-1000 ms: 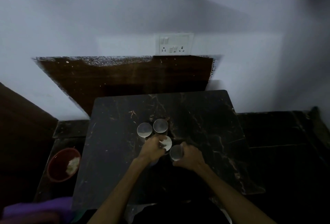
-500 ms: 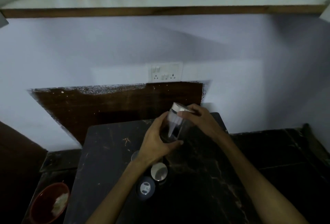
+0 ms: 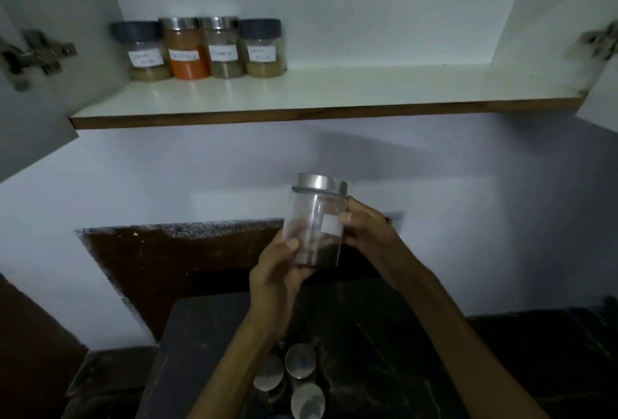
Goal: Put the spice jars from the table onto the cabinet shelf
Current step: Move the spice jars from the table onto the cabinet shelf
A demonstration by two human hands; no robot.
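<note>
Both hands, left (image 3: 274, 280) and right (image 3: 364, 231), grip one upright spice jar (image 3: 314, 221), lid upward.

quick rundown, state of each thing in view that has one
held jar: lidded, upright, lifted off the table, nearly empty, dark spice at bottom
left hand: grips the jar's base
right hand: grips the jar's side
shelf jars: four, lidded, upright in a row
table jars: three visible, lidded, upright
cabinet doors: open
</note>
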